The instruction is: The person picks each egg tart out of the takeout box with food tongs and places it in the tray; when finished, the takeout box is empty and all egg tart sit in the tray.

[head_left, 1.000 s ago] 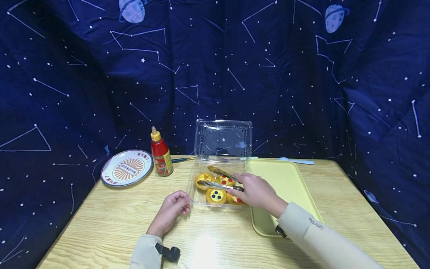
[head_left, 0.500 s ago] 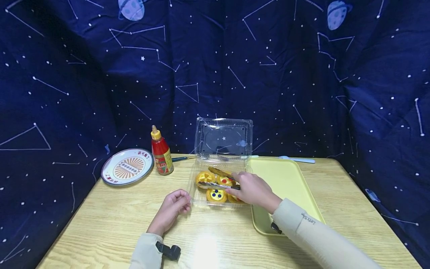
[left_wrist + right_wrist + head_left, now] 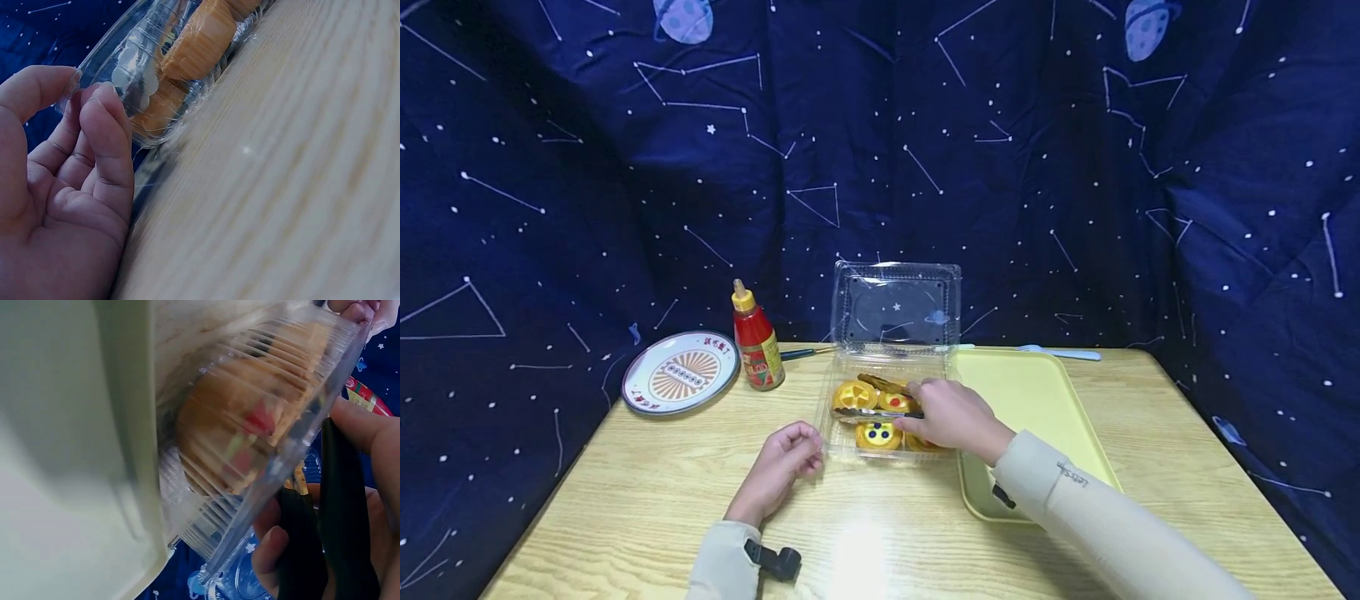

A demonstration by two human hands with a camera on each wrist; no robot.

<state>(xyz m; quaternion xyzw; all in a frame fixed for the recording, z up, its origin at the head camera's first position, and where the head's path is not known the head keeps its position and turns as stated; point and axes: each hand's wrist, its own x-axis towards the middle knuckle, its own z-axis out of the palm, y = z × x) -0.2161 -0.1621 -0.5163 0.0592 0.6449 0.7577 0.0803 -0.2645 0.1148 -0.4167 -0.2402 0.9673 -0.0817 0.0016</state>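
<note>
A hinged clear plastic box (image 3: 891, 456) stands open on the table with several egg tarts inside. My left hand (image 3: 782, 462) pinches its left rim between thumb and forefinger, as the left wrist view shows. My right hand (image 3: 958, 417) grips metal tongs (image 3: 880, 415) by their black handles (image 3: 342, 512). The parted tong arms reach left across the box, above and below the back-left tart (image 3: 854, 393); contact with it cannot be told. In front lies a tart with blue dots (image 3: 878, 435). Red-topped tarts (image 3: 895, 402) on the right are partly covered by the tongs and hand.
A yellow tray (image 3: 1030, 400) lies right of the box, under my right forearm. At the left are a patterned plate (image 3: 681, 372) and a red sauce bottle (image 3: 758, 346). Behind lie a dark-handled utensil (image 3: 797, 354) and a pale blue fork (image 3: 1075, 355).
My right hand and the tongs have shifted slightly left, so the lower arm sits further along the back-left tart. The left hand stays at the box rim.
</note>
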